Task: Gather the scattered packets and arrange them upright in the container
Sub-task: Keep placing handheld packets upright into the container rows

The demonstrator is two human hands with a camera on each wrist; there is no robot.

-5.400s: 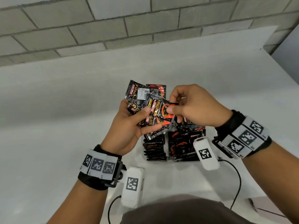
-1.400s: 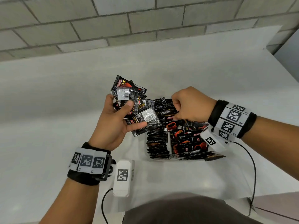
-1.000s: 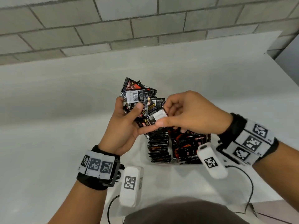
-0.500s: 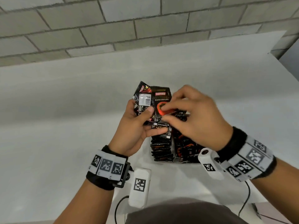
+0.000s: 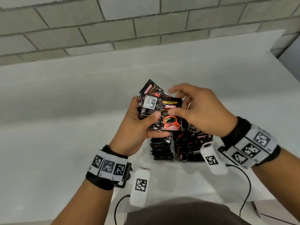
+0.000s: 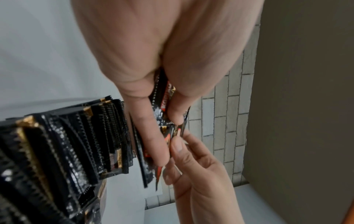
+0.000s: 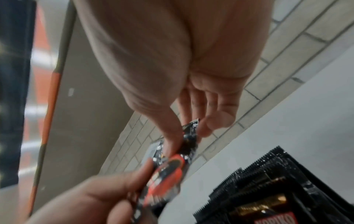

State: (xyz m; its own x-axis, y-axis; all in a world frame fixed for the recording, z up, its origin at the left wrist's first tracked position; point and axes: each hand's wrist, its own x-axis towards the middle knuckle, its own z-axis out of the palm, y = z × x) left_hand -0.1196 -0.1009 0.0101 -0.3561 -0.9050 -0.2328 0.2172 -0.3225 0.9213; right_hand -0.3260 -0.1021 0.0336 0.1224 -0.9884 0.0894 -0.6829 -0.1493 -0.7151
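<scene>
My left hand (image 5: 146, 122) grips a fanned stack of black packets (image 5: 150, 103) above the table, thumb across their fronts. My right hand (image 5: 183, 108) pinches one black packet with a red cup print (image 5: 170, 122) by its top edge, thumb in front, and holds it against the stack. The right wrist view shows that packet (image 7: 168, 169) between both hands. In the left wrist view my fingers (image 6: 151, 133) clamp the stack edge-on. Just below the hands, the small container (image 5: 191, 161) holds two rows of upright packets (image 5: 160, 148).
The white table (image 5: 65, 127) runs back to a grey brick wall (image 5: 113, 30). Its right edge (image 5: 285, 73) falls away at the far right. Cables (image 5: 246, 192) trail from the wrist cameras near the front edge.
My right hand left the container, came back to the stack and took one packet; it now holds that packet face up against the stack. Both hands have drifted slightly away from me.
</scene>
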